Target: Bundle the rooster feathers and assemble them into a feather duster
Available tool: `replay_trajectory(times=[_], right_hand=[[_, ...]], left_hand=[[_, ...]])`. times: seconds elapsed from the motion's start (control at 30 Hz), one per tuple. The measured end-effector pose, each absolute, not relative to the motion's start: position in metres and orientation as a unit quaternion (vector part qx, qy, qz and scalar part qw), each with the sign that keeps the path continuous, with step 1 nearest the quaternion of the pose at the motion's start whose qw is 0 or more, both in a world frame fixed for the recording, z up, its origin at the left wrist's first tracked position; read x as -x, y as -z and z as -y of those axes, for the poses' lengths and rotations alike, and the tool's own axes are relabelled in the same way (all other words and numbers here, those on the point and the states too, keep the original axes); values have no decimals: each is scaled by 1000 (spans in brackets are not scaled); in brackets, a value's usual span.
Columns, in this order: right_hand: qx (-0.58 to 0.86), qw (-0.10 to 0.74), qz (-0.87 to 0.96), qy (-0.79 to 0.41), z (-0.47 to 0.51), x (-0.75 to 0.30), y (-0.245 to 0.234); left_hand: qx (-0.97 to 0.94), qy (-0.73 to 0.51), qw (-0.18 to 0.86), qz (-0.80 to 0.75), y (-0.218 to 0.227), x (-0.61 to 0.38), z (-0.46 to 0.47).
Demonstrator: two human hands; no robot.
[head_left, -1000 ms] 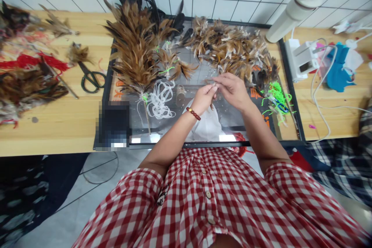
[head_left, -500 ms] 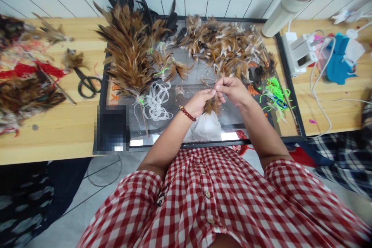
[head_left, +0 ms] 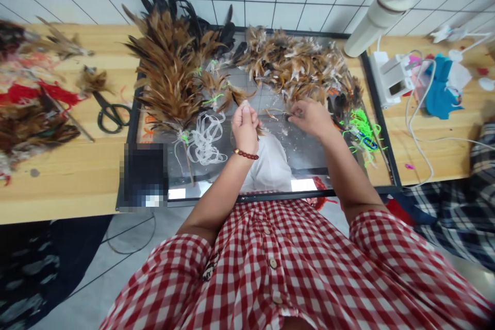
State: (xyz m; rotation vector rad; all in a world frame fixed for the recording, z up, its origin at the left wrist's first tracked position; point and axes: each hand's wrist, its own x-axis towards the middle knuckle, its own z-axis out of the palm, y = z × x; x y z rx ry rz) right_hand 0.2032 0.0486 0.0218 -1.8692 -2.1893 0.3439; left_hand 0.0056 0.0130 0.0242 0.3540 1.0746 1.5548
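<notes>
My left hand [head_left: 245, 124], with a bead bracelet [head_left: 246, 154] at the wrist, is closed on a small bunch of brown feathers [head_left: 260, 132] that mostly hides behind the fingers. Over the right half of the dark glassy board [head_left: 305, 162], my right hand [head_left: 312, 118] has its fingers bent together. Something small and dark shows at its fingertips, too small to name. Just beyond that hand spreads a pile of loose brown feathers [head_left: 294, 62]. A feather duster [head_left: 170, 77] with a thin stick lies at the board's left, beside tangled white strips [head_left: 209, 139].
Bright green strings [head_left: 361, 125] lie at the board's right edge. A tall pale bottle [head_left: 375, 20] stands at the back by a white power strip [head_left: 386, 75] with cables. On the left are black scissors [head_left: 112, 116], red strands [head_left: 23, 94] and more feathers. People sit at both sides.
My hands, together before, have come apart: the left moved left with the feathers, the right stayed near the pile with its fingers lower. The whole view shifted slightly.
</notes>
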Motion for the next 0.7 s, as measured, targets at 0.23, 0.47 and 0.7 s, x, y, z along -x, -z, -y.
replay_trajectory(times=[0.23,0.47,0.7], right_hand=[[653,192,717,-152,-38,-201,-19],[530,436,511,-518,-8,-163,-33],[521,407,467,-587,-4,-146,-26]], left_hand=[[-155,-650,580,-466,-19,-9,-12],[-236,-597,617,-455,-10,-24,-2],[-224,-573,674,-408,-9,-33,3]])
